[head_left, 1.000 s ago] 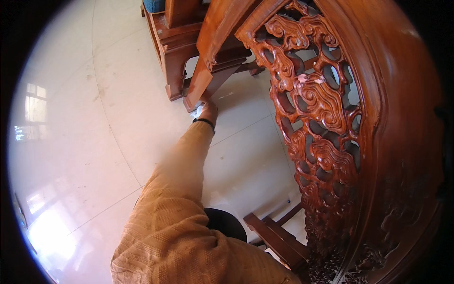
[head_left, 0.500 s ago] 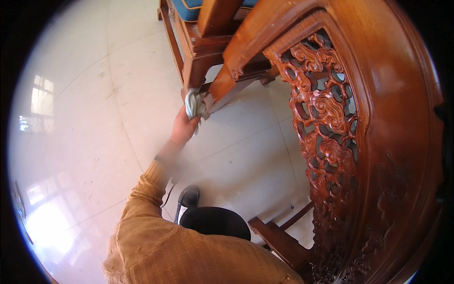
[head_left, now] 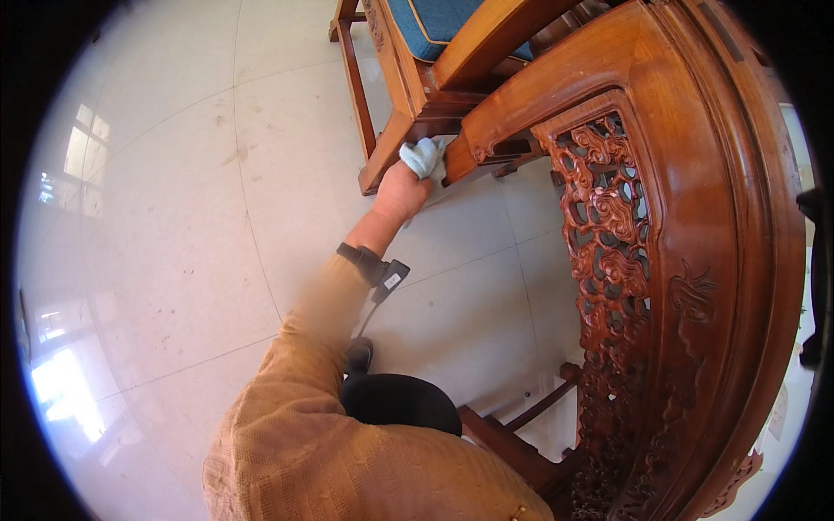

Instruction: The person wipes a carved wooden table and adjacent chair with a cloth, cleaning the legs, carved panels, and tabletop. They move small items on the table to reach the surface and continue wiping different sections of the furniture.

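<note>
My left hand (head_left: pixel 402 189) reaches forward, its fingers closed round a bunched pale blue-white cloth (head_left: pixel 422 157). The cloth lies against or right beside the lower end of a reddish-brown wooden leg (head_left: pixel 460 156), part of the big carved furniture piece (head_left: pixel 717 174). Just beyond is the corner leg of a wooden seat (head_left: pixel 391 148); whether the cloth touches that too, I cannot tell. My fingertips are partly hidden behind the cloth. A dark band with a small black device (head_left: pixel 393 280) is on my left wrist. My right hand is out of view.
Openwork carving (head_left: pixel 608 217) fills the furniture panel on the right. A blue cushion (head_left: pixel 426 26) with tan piping rests on the seat ahead. Glossy pale floor tiles (head_left: pixel 174 226) spread to the left. A wooden crossbar (head_left: pixel 540 406) and my dark shoe (head_left: pixel 359 354) are low down.
The view has shifted, and the furniture sits differently in it. My left hand, still holding the cloth, appears farther right and slightly higher, with the cloth at the wooden leg's lower end.
</note>
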Tool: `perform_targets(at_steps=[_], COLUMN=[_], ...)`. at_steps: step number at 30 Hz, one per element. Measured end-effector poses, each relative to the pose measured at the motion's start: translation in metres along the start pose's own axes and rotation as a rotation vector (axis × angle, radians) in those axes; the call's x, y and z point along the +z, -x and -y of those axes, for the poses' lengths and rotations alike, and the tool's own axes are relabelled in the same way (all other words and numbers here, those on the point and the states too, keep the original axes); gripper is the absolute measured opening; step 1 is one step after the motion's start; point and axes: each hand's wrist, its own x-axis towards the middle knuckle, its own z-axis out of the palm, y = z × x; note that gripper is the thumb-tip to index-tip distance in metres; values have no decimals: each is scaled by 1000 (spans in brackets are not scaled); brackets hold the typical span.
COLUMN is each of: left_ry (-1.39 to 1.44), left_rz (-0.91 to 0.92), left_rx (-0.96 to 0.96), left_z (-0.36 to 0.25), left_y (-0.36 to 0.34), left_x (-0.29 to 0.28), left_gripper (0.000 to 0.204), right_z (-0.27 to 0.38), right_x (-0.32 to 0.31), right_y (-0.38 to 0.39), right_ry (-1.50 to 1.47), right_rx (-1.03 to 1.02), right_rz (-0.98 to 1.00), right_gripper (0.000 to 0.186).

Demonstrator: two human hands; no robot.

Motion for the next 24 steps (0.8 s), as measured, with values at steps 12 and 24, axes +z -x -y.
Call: perform_targets(at_steps=[12, 24], left_ry=[74, 105], left_rz=[-103, -90], left_rx=[-15, -396], left_z=[61, 175], left_y=[3, 3], left_x=[18, 37], left_gripper=[46, 39], right_z=[-55, -121], right_x=[-17, -49], right_y=[-14, -43], right_ry=[166, 234], right_rx=[-239, -249], right_rz=[-37, -95], right_gripper=[34, 56])
